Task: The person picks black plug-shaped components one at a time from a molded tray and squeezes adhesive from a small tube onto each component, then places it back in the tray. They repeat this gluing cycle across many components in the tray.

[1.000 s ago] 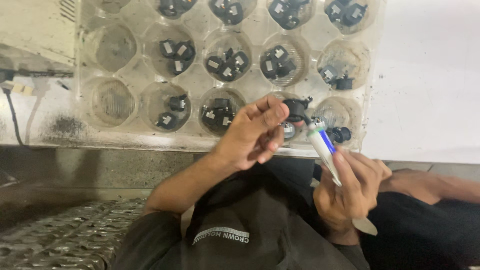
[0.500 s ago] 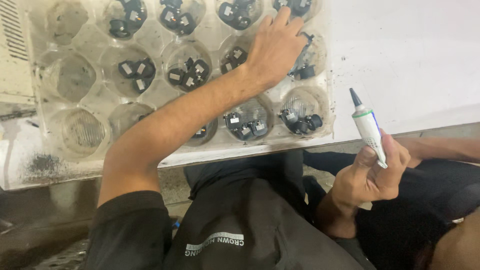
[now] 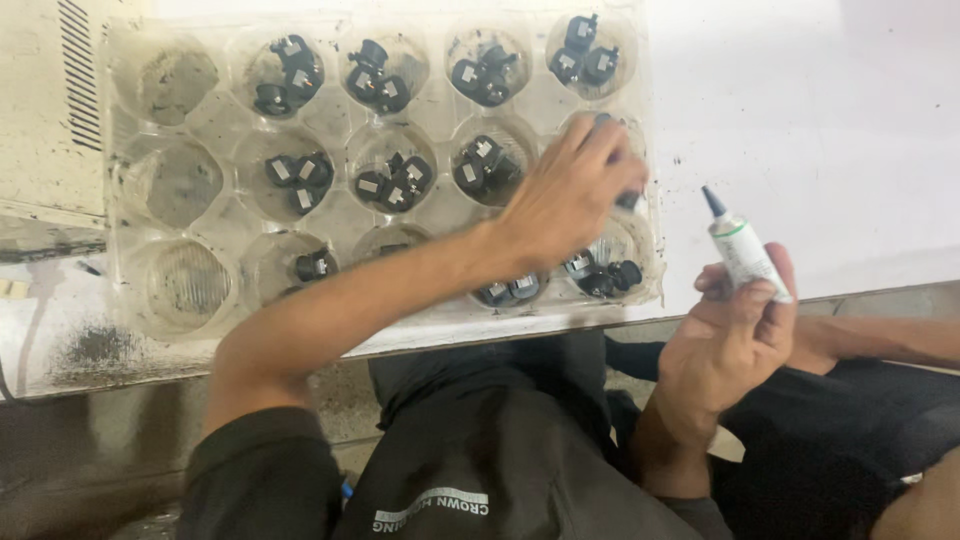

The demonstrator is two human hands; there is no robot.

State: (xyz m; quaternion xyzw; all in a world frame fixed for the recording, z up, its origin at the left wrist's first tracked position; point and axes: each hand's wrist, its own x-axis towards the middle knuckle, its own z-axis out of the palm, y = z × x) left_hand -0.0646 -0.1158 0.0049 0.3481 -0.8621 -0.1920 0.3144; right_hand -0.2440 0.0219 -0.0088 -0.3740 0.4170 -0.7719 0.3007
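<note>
My left hand [image 3: 560,200] reaches across a clear plastic tray [image 3: 340,225] with round cells, its fingertips bunched down in the right cell of the middle row. A bit of black shows under the fingers; I cannot tell if they grip it. Most cells hold small black parts [image 3: 395,180]. My right hand [image 3: 725,345] is off the tray's right edge, near my lap, holding a small white tube [image 3: 745,250] with a black nozzle pointing up.
The tray lies on a white, smudged tabletop [image 3: 820,120]. The three cells in the tray's left column [image 3: 175,75] hold no parts. A slotted vent panel [image 3: 75,70] is at the far left. My dark-clothed lap [image 3: 500,450] is below the table edge.
My left hand left the tube's tip, reached out over the tray, and now sits lower in the right middle cell. My right hand has kept the tube upright at the right.
</note>
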